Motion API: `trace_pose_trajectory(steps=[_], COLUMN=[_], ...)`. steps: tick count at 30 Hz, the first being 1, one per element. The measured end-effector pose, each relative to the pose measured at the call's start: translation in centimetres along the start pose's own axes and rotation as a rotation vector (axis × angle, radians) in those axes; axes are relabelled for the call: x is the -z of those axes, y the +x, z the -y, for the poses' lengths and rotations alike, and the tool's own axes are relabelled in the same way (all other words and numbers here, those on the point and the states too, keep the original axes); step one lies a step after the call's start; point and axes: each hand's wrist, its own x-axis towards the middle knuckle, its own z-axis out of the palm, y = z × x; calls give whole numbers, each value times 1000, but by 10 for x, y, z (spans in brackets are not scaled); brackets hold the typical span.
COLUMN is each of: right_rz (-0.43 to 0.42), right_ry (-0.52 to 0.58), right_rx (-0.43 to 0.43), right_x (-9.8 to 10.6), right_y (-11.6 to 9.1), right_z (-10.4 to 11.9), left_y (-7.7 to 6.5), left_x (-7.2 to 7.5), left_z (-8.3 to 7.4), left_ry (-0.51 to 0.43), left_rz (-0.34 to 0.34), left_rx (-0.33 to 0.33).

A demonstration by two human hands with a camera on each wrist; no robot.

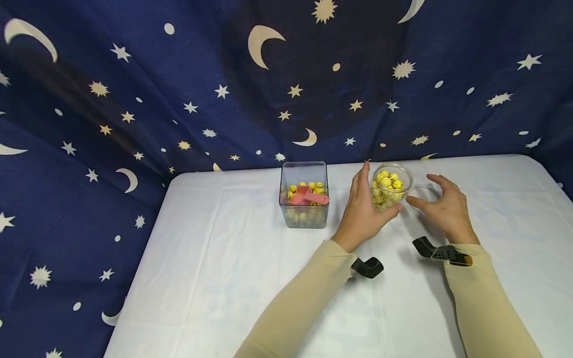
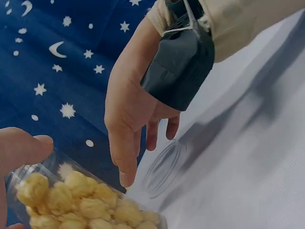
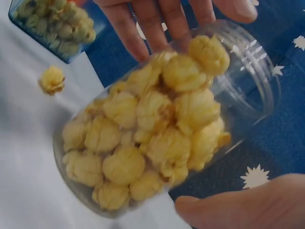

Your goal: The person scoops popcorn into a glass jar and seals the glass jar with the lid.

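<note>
A clear round jar [image 1: 387,191] filled with yellow popcorn stands uncovered on the white table. My left hand [image 1: 361,211] is at its left side, fingers extended behind the jar and thumb in front; in the right wrist view those fingers [image 3: 157,24] look fairly straight, and contact is hard to tell. My right hand [image 1: 445,209] is on the other side, apart from the jar, with thumb and fingers spread and nothing between them. Beside that hand a clear round lid [image 2: 165,168] lies on the table, partly hidden by it in the head view.
Left of the jar stands a clear square container [image 1: 304,219] of popcorn, with a pink scoop [image 1: 309,196] on top. One loose popcorn piece [image 3: 51,80] lies on the table near it. A dark blue curtain [image 1: 286,74] with moons and stars hangs behind the table.
</note>
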Motion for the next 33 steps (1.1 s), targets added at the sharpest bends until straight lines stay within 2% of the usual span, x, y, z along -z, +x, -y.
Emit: trace_pose_trajectory(steps=[4,10,18,22,29,33], right_rz=[37,21,-10,-84,-246,-315], right_ry=[-55,-121,-166,-113,47,127], right_rx=[0,61,-3,-3,34,22], right_x=[-1,-6,-15,-12,-10,-11], right_y=[3,7,9,8,3,1], right_z=[-3,-13,-18,-17,-8,0], left_y=[6,12,16,18,21,22], left_x=[-7,-16,-19,-21,-25,-25], left_z=[4,10,17,19,22,27], left_ry=[-43,-67,-56,-50,-38,-35], left_rz=[0,24,29,33,20,21], left_rx=[44,82,118,124,125,123])
